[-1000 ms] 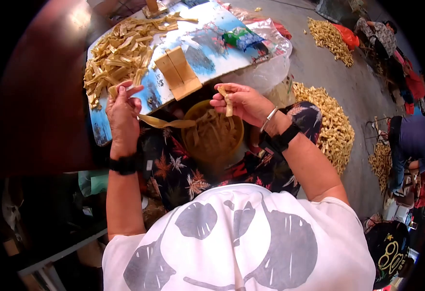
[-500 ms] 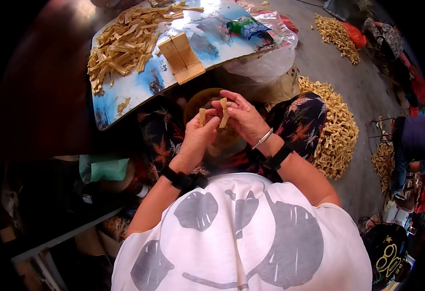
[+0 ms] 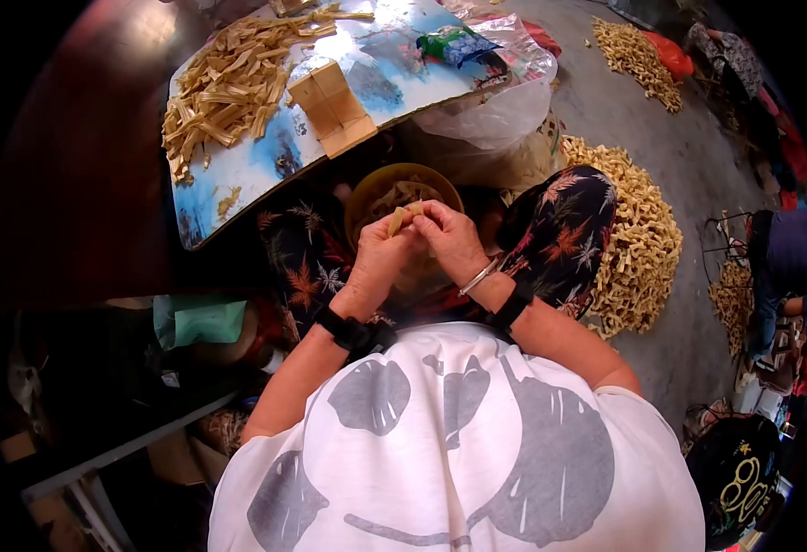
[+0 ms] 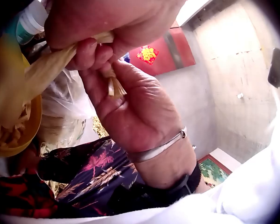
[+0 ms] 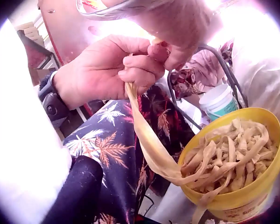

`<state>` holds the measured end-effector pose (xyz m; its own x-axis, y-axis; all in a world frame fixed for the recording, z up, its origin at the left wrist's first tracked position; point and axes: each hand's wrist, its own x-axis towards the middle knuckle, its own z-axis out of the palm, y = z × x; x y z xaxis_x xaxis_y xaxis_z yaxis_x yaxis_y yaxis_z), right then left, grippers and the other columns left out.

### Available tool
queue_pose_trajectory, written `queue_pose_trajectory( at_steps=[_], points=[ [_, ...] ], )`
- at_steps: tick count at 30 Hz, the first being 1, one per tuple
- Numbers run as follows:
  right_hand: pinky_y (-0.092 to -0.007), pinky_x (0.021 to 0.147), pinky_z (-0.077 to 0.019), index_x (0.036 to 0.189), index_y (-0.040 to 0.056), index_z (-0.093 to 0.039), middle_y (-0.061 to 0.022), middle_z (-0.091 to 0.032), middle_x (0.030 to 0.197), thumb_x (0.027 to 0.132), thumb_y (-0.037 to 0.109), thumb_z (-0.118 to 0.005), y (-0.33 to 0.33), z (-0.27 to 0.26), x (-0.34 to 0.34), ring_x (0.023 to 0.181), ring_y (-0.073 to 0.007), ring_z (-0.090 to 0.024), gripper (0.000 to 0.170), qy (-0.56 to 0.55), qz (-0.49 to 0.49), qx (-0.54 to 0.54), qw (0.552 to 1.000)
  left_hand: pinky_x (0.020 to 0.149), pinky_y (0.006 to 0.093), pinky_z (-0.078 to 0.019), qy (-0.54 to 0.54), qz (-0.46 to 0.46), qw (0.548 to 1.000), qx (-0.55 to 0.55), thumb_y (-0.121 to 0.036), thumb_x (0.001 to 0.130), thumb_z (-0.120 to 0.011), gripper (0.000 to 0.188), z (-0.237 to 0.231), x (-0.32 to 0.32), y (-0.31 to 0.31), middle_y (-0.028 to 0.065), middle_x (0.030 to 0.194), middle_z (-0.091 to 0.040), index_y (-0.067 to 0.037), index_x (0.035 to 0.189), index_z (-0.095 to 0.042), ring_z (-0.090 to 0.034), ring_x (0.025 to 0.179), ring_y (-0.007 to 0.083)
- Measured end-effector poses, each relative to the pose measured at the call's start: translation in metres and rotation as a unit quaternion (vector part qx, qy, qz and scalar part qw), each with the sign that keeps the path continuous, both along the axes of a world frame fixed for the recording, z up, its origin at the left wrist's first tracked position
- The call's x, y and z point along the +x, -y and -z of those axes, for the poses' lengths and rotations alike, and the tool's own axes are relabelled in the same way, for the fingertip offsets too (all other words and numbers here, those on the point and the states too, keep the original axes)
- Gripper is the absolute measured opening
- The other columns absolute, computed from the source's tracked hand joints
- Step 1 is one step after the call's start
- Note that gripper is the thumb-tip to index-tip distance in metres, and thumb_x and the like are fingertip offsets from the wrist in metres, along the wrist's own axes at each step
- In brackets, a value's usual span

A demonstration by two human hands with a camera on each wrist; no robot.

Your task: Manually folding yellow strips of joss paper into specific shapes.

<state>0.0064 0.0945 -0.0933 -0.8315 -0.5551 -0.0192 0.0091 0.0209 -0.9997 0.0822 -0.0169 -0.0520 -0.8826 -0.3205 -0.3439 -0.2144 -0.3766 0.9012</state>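
Both hands meet over a yellow bucket [image 5: 254, 203] between the person's knees. The left hand [image 3: 378, 267] pinches a long, flat, pale yellow strip [image 5: 149, 149]; its tail runs down over the bucket's rim. Fingertips of the right hand [image 3: 457, 247] press against those of the left and grip the strip's short end [image 4: 115, 87], which sticks out against the right palm in the left wrist view. Where the strip passes between the fingers is hidden. More soft strips [image 5: 242, 158] lie in the bucket.
Ahead stands a painted tabletop [image 3: 380, 55] with a heap of strips [image 3: 233, 87], an angled wooden block [image 3: 333, 110] and a green packet [image 3: 454, 44]. Beside the right knee is a large pile of short knotted pieces [image 3: 638, 244]. Clear plastic bags [image 3: 495, 110] hang at the table edge.
The left hand has come from the table edge, with the strip, in to the right hand. The two hands, apart half a second ago, now touch at the fingertips.
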Motion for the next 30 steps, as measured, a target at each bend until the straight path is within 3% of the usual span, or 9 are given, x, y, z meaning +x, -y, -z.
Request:
queue_pose_trajectory(
  at_steps=[5,8,11,14,20,22,25,28,30],
  points=[
    [-0.0337,0.082,-0.0539,0.115,-0.0008,-0.063,-0.018,-0.069,0.107,0.091,0.02,-0.065,0.005,0.008,-0.027,0.096,-0.0244,-0.068,0.032,0.048,0.038,0.07,0.996,0.051,0.0187,-0.035,0.029,0.004,0.999,-0.019,-0.008,0.095,-0.058,0.018,0.004,0.006,0.008,-0.0028,0.078,-0.057,-0.004,0.111,-0.064,-0.048,0.061,0.0044],
    [-0.0383,0.096,-0.0483,0.121,-0.0017,-0.059,-0.0225,-0.06,0.125,0.089,0.031,-0.067,0.013,0.016,-0.04,0.114,-0.0324,-0.06,0.046,-0.22,0.078,0.205,0.951,0.051,0.0191,-0.0352,0.006,0.001,0.999,-0.036,-0.008,0.095,-0.056,0.018,0.023,0.007,0.019,-0.0026,0.078,-0.055,-0.003,0.112,-0.062,-0.047,0.063,0.004],
    [-0.0394,0.105,-0.0411,0.128,-0.0019,-0.056,-0.0233,-0.053,0.135,0.088,0.038,-0.067,0.012,-0.012,-0.026,0.125,-0.0374,-0.051,0.057,-0.198,-0.03,0.119,0.972,0.057,0.0252,-0.0437,0.019,-0.041,0.961,-0.273,-0.01,0.095,-0.056,0.018,0.054,0.003,0.026,0.002,0.076,-0.056,-0.001,0.109,-0.061,-0.056,0.067,0.0124],
    [-0.0387,0.104,-0.0424,0.123,0.0039,-0.063,-0.022,-0.054,0.135,0.091,0.033,-0.063,0.019,-0.025,0.0,0.123,-0.0364,-0.053,0.043,-0.157,-0.096,0.088,0.979,0.067,0.0333,-0.0504,-0.07,-0.044,0.806,-0.586,-0.013,0.093,-0.058,0.02,0.026,0.002,0.008,0.0088,0.085,-0.06,0.0,0.108,-0.06,-0.063,0.077,0.0251],
    [-0.037,0.085,-0.0498,0.103,0.0057,-0.07,-0.0153,-0.066,0.102,0.097,0.024,-0.056,0.016,-0.03,-0.013,0.094,-0.029,-0.064,0.024,-0.161,0.003,0.04,0.986,0.076,0.0297,-0.0539,-0.02,-0.048,0.868,-0.493,-0.012,0.088,-0.067,0.022,-0.004,0.017,0.014,0.0102,0.094,-0.064,-0.001,0.107,-0.063,-0.067,0.088,0.0234],
    [-0.0356,0.08,-0.0503,0.099,0.0049,-0.07,-0.0137,-0.067,0.094,0.097,0.024,-0.056,0.008,-0.05,-0.013,0.086,-0.0271,-0.064,0.023,-0.105,0.001,0.028,0.994,0.071,0.0295,-0.0529,0.132,0.008,0.973,-0.188,-0.025,0.096,-0.062,0.022,0.007,0.025,0.033,0.0068,0.093,-0.066,-0.004,0.102,-0.064,-0.066,0.083,0.019],
    [-0.0333,0.07,-0.0513,0.097,0.0042,-0.069,-0.0134,-0.067,0.089,0.096,0.018,-0.059,0.0,-0.064,0.0,0.078,-0.0282,-0.066,0.017,-0.166,-0.01,0.005,0.986,0.071,0.0284,-0.051,0.141,0.073,0.959,0.234,-0.035,0.099,-0.057,0.027,-0.008,0.036,0.03,0.002,0.092,-0.066,-0.008,0.1,-0.064,-0.063,0.08,0.0132],
    [-0.0324,0.068,-0.0521,0.099,0.0038,-0.067,-0.0154,-0.068,0.087,0.095,0.015,-0.06,-0.01,-0.067,0.018,0.078,-0.0291,-0.068,0.014,-0.221,-0.036,-0.006,0.975,0.077,0.0292,-0.0506,0.042,0.003,0.942,0.333,-0.034,0.099,-0.058,0.027,-0.043,0.022,0.01,-0.0003,0.093,-0.066,-0.008,0.102,-0.064,-0.061,0.081,0.0109],
    [-0.0318,0.07,-0.0525,0.102,0.0044,-0.066,-0.0169,-0.069,0.089,0.096,0.016,-0.059,-0.018,-0.067,0.029,0.084,-0.0285,-0.07,0.015,-0.229,-0.065,-0.008,0.971,0.105,0.0356,-0.0406,-0.001,0.096,0.969,0.228,-0.033,0.098,-0.059,0.042,-0.001,0.017,0.026,0.0026,0.118,-0.062,-0.004,0.128,-0.055,-0.057,0.112,0.0198]
  ],
)
